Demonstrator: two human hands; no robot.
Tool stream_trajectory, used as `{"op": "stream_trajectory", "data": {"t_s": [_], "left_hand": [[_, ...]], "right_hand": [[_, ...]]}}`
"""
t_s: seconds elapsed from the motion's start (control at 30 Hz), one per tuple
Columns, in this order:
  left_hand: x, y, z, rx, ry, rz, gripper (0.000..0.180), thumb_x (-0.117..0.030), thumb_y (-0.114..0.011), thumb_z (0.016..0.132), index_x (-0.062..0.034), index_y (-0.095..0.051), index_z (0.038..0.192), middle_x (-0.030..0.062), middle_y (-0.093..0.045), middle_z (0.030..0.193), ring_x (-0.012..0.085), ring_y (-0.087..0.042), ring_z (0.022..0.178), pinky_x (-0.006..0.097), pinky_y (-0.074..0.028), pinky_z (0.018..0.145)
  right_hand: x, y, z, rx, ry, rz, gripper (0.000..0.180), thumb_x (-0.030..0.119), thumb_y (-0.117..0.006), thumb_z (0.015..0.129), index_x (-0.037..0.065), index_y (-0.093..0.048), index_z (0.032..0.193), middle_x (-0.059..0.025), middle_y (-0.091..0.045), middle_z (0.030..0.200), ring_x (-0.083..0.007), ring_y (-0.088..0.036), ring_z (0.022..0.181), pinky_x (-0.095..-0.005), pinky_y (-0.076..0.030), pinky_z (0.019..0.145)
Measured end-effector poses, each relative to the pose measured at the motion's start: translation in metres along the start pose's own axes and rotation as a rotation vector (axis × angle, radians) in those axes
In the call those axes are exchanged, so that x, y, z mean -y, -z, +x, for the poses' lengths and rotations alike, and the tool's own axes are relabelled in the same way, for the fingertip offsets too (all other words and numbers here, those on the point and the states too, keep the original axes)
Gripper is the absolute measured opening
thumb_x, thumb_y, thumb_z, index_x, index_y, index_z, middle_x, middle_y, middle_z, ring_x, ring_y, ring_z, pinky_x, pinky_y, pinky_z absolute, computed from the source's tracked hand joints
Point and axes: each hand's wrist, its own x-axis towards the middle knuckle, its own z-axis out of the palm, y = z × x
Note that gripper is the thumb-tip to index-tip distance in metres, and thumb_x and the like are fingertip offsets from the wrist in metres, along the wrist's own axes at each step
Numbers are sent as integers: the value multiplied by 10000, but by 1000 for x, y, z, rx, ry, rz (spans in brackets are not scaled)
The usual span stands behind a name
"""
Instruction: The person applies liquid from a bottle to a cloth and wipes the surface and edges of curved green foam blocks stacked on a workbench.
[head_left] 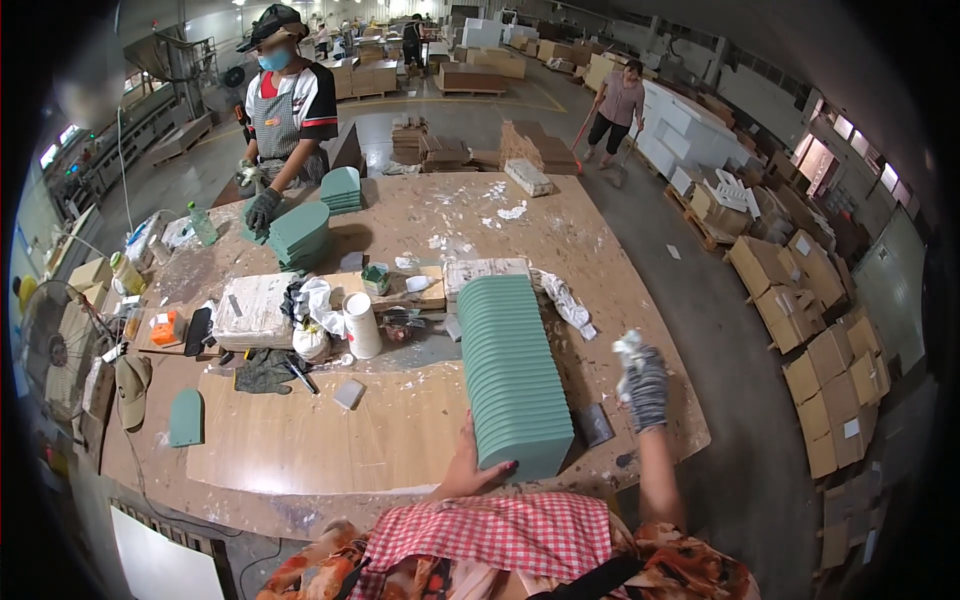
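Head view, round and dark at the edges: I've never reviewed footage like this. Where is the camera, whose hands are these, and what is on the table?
This is a wide fisheye camera worn on a person's head, looking down, so straight lines bend near the rim. The forearms rising from the bottom edge are the wearer's own. The bare left hand rests against the near end of a long row of green arch-topped panels on the wooden worktable. The gloved right hand is raised beside the row, its fingers around something white that I cannot identify. A white cup, rags and a single green panel lie nearby. Across the table, a co-worker handles more green panels.
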Motion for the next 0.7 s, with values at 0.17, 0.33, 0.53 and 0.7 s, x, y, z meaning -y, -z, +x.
{"op": "stream_trajectory", "data": {"t_s": [0.17, 0.33, 0.53, 0.7], "left_hand": [[-6, -1, 3, 25, 3, 16, 1193, -456, -782, 756, 99, -16, 1484, 341, -236, 1476, 440, -288, 1380, 444, -268, 1136], [0, -2, -1, 13, 6, 13, 1184, -451, -770, 773, 87, 4, 1490, 336, -227, 1485, 436, -287, 1383, 442, -272, 1137], [-8, 1, 1, 41, 29, -14, 1195, -452, -768, 777, 85, 27, 1490, 333, -216, 1493, 434, -283, 1386, 440, -267, 1141], [1, -1, -1, 41, 39, 0, 1195, -454, -769, 775, 87, 22, 1490, 334, -191, 1504, 435, -250, 1402, 441, -246, 1151]], "right_hand": [[60, -69, -49, 432, 722, -689, 544, 312, -632, 833, 75, -524, 1311, -192, -462, 1405, -354, -397, 1326, -447, -261, 1141], [105, -87, -97, 529, 354, -362, 713, 495, -497, 927, 80, -333, 1483, -196, -259, 1552, -331, -227, 1443, -478, -136, 1178], [92, -88, -103, 458, 407, -214, 698, 442, -489, 944, 54, -293, 1490, -221, -247, 1547, -348, -233, 1438, -497, -142, 1173], [91, -83, -106, 422, 413, -289, 718, 417, -521, 930, 18, -289, 1480, -272, -233, 1531, -420, -218, 1423, -510, -174, 1156]]}}
